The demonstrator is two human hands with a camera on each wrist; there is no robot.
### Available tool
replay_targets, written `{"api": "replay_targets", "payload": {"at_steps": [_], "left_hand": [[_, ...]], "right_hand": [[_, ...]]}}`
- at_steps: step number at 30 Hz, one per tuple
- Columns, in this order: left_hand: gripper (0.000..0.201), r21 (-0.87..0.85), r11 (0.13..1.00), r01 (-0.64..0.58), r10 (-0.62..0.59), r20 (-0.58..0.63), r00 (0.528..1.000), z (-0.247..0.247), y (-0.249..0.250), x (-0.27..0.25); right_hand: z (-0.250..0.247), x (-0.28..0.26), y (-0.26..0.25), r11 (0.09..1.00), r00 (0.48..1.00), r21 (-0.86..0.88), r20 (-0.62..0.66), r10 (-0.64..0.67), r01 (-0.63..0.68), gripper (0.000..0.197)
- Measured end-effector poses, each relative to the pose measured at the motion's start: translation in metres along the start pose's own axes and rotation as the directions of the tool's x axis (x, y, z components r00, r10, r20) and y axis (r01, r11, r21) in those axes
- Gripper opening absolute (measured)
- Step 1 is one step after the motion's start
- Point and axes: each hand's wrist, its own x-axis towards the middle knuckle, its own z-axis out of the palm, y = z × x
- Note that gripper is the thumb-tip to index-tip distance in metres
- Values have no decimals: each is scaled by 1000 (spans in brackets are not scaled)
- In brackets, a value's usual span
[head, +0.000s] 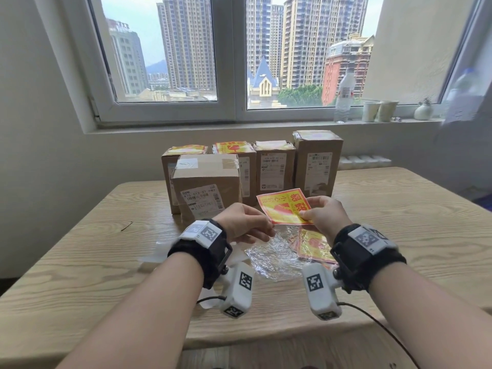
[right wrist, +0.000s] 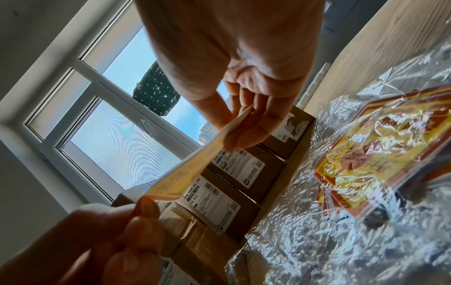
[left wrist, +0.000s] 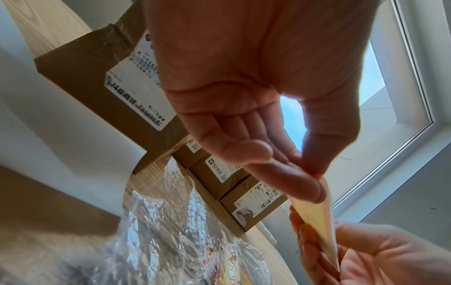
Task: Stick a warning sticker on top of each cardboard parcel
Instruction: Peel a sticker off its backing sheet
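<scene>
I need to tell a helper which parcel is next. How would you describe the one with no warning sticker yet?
Find the row of parcels below the window. One cardboard parcel stands in front of it, at the left end. Its top shows only clear tape, no red-and-yellow sticker.

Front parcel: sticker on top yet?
No. The front parcel has only tape on top; both hands, left and right, hold the sticker in the air.

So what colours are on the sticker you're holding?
Yellow with red print and a red border; the sticker shows best in the head view.
</scene>
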Motion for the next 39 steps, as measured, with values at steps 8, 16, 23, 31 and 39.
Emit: {"api": "replay_targets", "payload": {"at_steps": [8, 16, 23, 31, 39], "left_hand": [[9, 2, 1000, -20, 21, -52, 998, 6, 4, 4], [13, 46, 998, -43, 42, 17, 999, 15, 10, 7], [8, 66, 997, -38, 35, 40, 999, 22, 12, 8], [16, -22, 990, 138, -140, -115, 983, 13, 10, 3], [13, 70, 943, 326, -301, -247, 921, -10, 2, -23]], "right_hand": [[-6, -8, -2, 875, 940, -352, 55, -336, 333, 13], [-5, -15, -10, 924, 911, -227, 350, -219, 309, 30], [-9, -17, -9, 947, 929, -188, 314, -194, 261, 15], [-16, -12, -12, 974, 985, -203, 155, -72, 103, 17], [-22, -14, -15, 984, 997, -166, 27, 76, -70, 16]]}}
